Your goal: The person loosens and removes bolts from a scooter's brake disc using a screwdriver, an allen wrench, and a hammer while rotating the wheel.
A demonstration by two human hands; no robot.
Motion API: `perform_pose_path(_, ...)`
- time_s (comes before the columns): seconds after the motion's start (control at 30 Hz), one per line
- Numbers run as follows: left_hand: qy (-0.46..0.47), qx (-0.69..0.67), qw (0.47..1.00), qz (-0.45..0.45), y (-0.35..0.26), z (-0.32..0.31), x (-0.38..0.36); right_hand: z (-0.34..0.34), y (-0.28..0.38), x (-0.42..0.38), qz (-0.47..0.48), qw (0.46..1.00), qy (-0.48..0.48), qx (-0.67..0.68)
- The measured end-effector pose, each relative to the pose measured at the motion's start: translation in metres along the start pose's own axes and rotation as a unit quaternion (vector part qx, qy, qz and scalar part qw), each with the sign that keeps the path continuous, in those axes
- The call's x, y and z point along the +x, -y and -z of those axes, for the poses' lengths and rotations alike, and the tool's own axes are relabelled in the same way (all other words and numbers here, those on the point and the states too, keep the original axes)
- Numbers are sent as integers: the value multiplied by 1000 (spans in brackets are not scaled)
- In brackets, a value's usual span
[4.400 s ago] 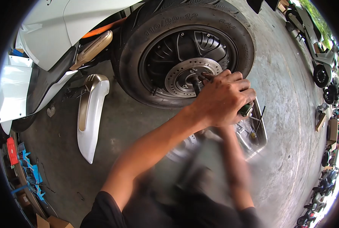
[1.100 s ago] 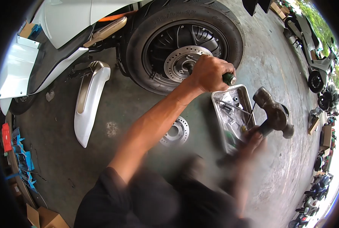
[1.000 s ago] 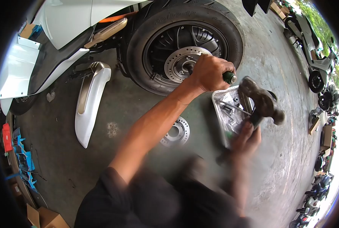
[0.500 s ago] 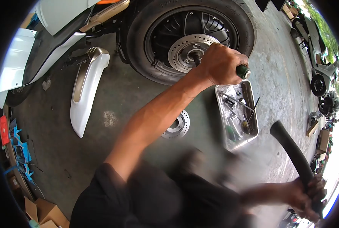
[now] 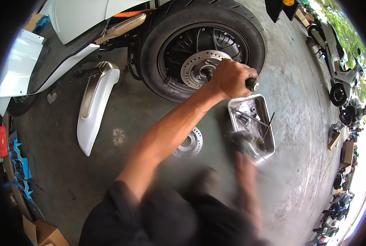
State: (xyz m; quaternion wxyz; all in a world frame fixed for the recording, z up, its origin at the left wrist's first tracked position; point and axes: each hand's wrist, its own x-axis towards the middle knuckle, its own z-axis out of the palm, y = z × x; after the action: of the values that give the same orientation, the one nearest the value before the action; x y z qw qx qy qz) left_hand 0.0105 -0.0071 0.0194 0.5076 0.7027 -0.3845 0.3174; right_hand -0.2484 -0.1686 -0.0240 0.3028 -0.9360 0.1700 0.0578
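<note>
Left hand [image 5: 233, 78]: clamped round green-handled tool [image 5: 252, 85], seemingly steadying it toward brake disc [image 5: 189, 69]. Right hand [image 5: 243, 154]: grip was too blurred to tell.

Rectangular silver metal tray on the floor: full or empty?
Not empty: the silver metal tray holds a thin black rod and small dark parts; the blurred right hand hides some.

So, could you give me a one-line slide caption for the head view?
Left hand grips a green-handled tool at the wheel; right hand, blurred, near the tray.
</note>
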Motion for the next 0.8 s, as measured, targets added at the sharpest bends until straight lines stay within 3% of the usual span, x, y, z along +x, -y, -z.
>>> perform_pose_path(0.1,17,-1,1000,4,-1,1,-6,6,8,-8,-72,996,23,51)
perform_pose_path(0.17,20,-3,1000,-7,-1,0,-4,8,3,-8,-67,996,15,54)
perform_pose_path(0.3,-12,-2,1000,-13,1,-1,-3,24,28,-2,42,971,-91,217)
perform_pose_path(0.37,-22,2,1000,-16,1,-3,-2,37,66,4,46,930,-122,344)
perform_pose_path(0.4,-13,-3,1000,-16,1,-2,-2,34,74,12,45,929,-124,345)
perform_pose_path(0.47,7,10,1000,-10,-1,3,-4,32,88,27,158,896,-203,362)
perform_pose_path(0.6,19,-18,999,-20,2,6,-1,34,85,42,217,941,-196,173)
perform_pose_path(0.73,-1,-28,999,-15,-4,4,0,81,85,29,169,936,-195,242)
perform_pose_path(0.8,-10,-16,1000,-9,-2,2,0,127,87,13,204,884,-272,319)
